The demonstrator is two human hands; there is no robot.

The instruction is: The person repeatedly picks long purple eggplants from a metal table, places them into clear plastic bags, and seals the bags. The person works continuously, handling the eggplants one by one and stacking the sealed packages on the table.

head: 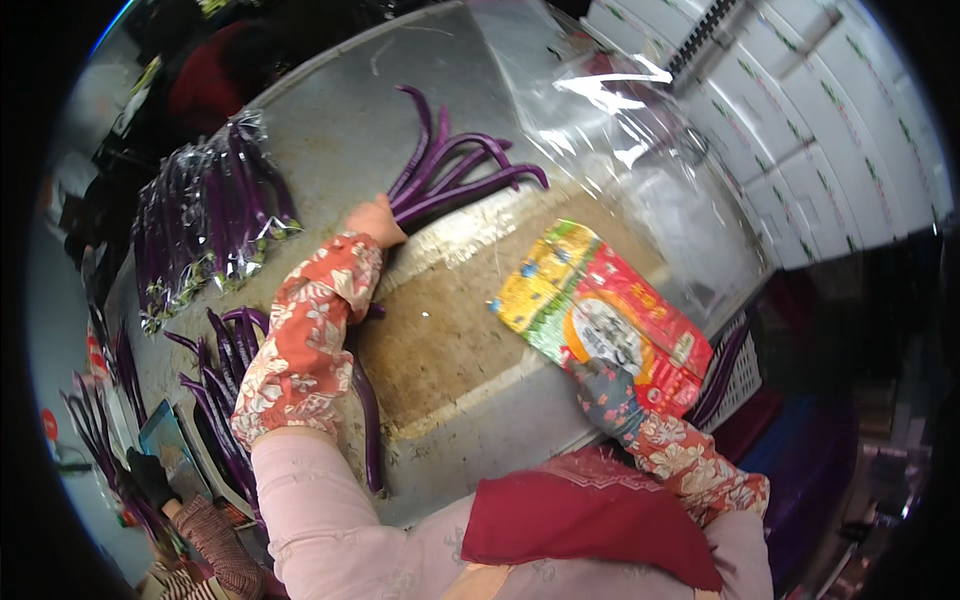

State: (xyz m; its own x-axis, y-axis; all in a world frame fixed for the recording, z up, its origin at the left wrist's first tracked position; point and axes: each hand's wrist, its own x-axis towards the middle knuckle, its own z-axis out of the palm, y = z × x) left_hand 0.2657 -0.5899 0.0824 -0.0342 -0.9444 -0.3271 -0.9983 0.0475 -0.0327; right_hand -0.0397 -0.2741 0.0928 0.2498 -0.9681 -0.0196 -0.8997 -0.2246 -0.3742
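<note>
My bare left hand point(376, 221) grips a bunch of several long purple eggplants point(450, 172) by one end. Their curved tips fan out over the metal table point(337, 97). In a floral glove, my right hand point(611, 394) holds a red and yellow printed plastic bag point(607, 322) by its near edge. The bag bears writing and a picture; whether anything is inside I cannot tell. A single long eggplant point(367, 420) lies near the table's front edge, partly hidden by my left forearm.
Clear-wrapped eggplants point(217, 202) lie in a row at the left. Loose eggplants point(221, 397) lie nearer me. A co-worker's gloved hand point(150, 480) holds more eggplants. Clear plastic film point(600, 127) covers the far right, before stacked white boxes point(817, 127). A white crate point(735, 375) stands right.
</note>
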